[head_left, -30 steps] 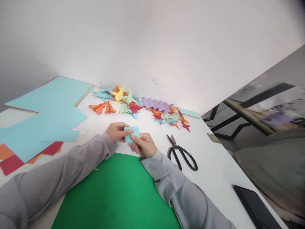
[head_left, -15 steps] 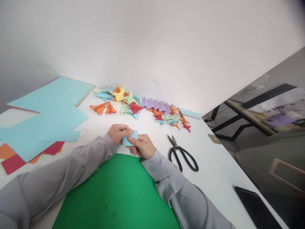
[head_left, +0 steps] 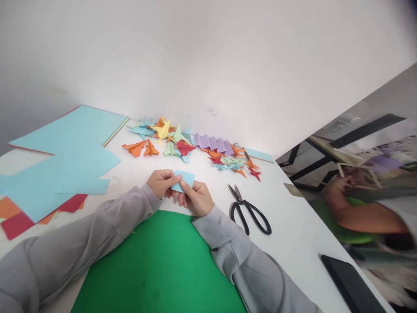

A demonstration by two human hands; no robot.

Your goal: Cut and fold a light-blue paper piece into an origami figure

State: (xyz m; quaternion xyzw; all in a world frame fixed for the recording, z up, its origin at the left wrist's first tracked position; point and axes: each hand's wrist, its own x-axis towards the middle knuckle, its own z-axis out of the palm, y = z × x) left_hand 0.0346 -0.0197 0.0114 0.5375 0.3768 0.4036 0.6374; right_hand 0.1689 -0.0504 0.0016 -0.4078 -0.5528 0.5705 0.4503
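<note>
A small light-blue square of paper is pinched between both hands, above the far edge of the green sheet. My left hand grips its left edge, thumb on top. From the right, my right hand holds the lower edge with its thumb laid on the face of the paper. Fingers behind the paper are partly hidden. Black-handled scissors lie to the right of my right hand, their blades slightly apart.
Folded paper figures and a purple pleated strip lie along the wall. Blue paper sheets spread at left, red and orange pieces beside them. A black phone lies right. Beyond the table is another person's arm.
The blue paper has shifted slightly up and right and turned a little in my hands. Another person's arm, holding a pale frame, has come into view at right.
</note>
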